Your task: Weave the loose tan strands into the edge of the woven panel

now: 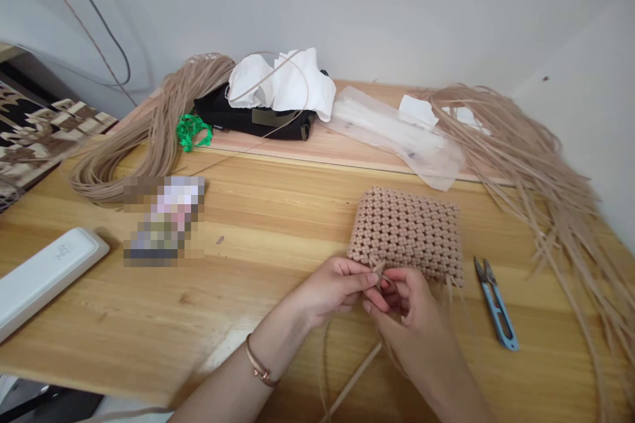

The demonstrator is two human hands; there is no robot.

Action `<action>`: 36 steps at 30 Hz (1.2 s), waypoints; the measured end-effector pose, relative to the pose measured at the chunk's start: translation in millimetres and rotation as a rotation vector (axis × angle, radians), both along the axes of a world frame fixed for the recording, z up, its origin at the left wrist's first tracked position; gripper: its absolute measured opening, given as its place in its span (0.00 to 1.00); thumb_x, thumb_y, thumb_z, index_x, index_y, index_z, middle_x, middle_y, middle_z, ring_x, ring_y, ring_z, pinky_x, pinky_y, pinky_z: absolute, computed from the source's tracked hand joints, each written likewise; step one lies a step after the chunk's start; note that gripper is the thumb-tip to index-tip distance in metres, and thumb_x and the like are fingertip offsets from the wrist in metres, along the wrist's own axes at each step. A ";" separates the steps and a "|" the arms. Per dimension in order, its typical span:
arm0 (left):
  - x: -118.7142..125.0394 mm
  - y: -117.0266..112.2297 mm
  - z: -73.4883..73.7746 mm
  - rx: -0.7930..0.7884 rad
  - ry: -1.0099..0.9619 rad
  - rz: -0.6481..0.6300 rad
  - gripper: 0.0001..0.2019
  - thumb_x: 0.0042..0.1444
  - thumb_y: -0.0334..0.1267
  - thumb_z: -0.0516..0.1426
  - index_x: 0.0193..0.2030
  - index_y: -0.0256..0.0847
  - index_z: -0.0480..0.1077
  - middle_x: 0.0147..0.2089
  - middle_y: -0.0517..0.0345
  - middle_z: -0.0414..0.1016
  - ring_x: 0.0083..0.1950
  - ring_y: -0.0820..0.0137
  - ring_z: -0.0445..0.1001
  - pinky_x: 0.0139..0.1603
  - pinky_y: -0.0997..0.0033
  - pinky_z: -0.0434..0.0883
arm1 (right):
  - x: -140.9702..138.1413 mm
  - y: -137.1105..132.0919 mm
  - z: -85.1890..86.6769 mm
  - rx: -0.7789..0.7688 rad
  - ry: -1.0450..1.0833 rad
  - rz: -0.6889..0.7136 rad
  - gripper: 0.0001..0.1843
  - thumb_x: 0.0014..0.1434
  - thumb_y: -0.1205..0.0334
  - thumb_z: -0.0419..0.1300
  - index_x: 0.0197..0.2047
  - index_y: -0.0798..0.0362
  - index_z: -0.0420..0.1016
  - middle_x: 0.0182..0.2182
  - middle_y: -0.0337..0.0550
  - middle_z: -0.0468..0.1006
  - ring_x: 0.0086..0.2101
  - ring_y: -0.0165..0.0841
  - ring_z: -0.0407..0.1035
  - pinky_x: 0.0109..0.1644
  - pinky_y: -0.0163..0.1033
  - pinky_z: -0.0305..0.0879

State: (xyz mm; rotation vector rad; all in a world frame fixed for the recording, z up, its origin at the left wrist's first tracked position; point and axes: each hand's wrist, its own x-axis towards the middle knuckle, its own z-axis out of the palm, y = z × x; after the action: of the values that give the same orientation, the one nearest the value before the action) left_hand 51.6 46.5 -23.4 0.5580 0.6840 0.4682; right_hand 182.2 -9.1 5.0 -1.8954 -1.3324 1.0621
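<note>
A tan woven piece (409, 231), made of small knotted squares, lies on the table in front of me. At its near edge, toward the left, both hands meet over thin tan weaving strips (354, 377). My left hand (342, 287) pinches a strip between thumb and forefinger. Close against it, my right hand (409, 310) has its fingers curled round strips at the same spot. Some strip ends run down below the hands to the table's near side. Blue-handled thread snips (499, 310) rest to the right of the woven piece, apart from my hands.
Loose tan strips (536, 158) spread along the right side, and a thick bundle (133, 139) curves at the left. A black pouch (253, 115) with white tissue (302, 86), green ribbon (193, 132), a plastic bag (391, 132), a blurred phone (169, 218) and a white device (49, 277) lie around.
</note>
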 end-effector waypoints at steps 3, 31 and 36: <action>0.1 0.2 2.0 -0.014 0.015 0.008 0.15 0.45 0.43 0.62 0.30 0.29 0.74 0.24 0.52 0.76 0.12 0.86 0.43 0.13 0.77 0.37 | -0.7 1.3 4.0 0.004 -0.063 0.012 0.12 0.48 0.63 0.55 0.38 0.50 0.61 0.30 0.42 0.76 0.30 0.37 0.72 0.35 0.44 0.67; -0.2 0.9 2.7 0.019 -0.007 -0.002 0.13 0.48 0.42 0.60 0.32 0.31 0.74 0.25 0.53 0.76 0.12 0.86 0.43 0.13 0.76 0.36 | 31.8 7.3 14.7 0.062 -0.159 0.322 0.12 0.58 0.63 0.47 0.42 0.50 0.68 0.36 0.43 0.75 0.36 0.37 0.70 0.39 0.41 0.66; 0.1 0.0 1.9 0.052 -0.017 -0.006 0.13 0.49 0.43 0.59 0.30 0.31 0.75 0.25 0.52 0.76 0.12 0.85 0.42 0.13 0.76 0.36 | 29.1 8.1 9.2 0.061 -0.162 0.291 0.10 0.57 0.60 0.50 0.40 0.49 0.69 0.35 0.42 0.75 0.35 0.36 0.70 0.36 0.39 0.66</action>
State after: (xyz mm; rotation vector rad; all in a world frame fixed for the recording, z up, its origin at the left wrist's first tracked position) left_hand 51.6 46.5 -21.6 0.6042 0.6554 0.4862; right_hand 211.3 -1.0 14.2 -1.8110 -1.7546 1.0070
